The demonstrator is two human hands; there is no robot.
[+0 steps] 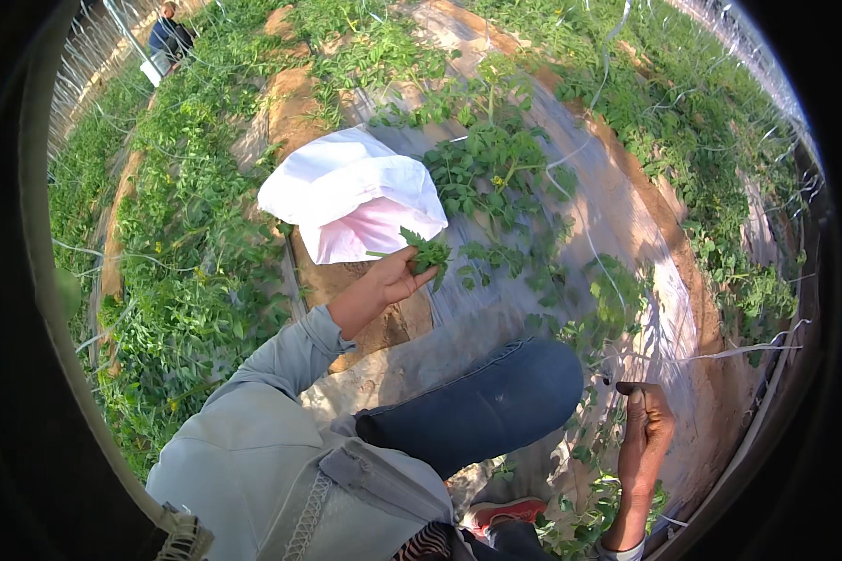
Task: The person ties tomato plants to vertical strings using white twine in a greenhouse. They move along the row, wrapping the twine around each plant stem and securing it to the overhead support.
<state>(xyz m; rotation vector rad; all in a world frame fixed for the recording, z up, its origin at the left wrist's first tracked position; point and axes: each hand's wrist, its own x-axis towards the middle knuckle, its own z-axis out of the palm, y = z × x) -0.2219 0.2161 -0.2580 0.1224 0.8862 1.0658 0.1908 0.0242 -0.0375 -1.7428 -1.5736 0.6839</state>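
My left hand (391,279) is closed around a small bunch of cut green leafy shoots (431,258), with a pale stem end sticking out to the left. It is held just in front of the gaping mouth of a white woven sack (354,179) with a pinkish inside. How full the sack is cannot be seen. At the lower right, my right hand (645,417) has its fingers curled and the thumb against them; nothing shows in its grasp. Below and left of it are low vine plants (589,400), which look like tomato.
A staked tomato-like plant (491,172) grows beside the sack. White support strings (589,231) hang across the row. Plastic mulch film (477,308) covers the ground between strips of bare soil (291,105). Another person (168,35) crouches far off at the upper left, near a white container (156,69).
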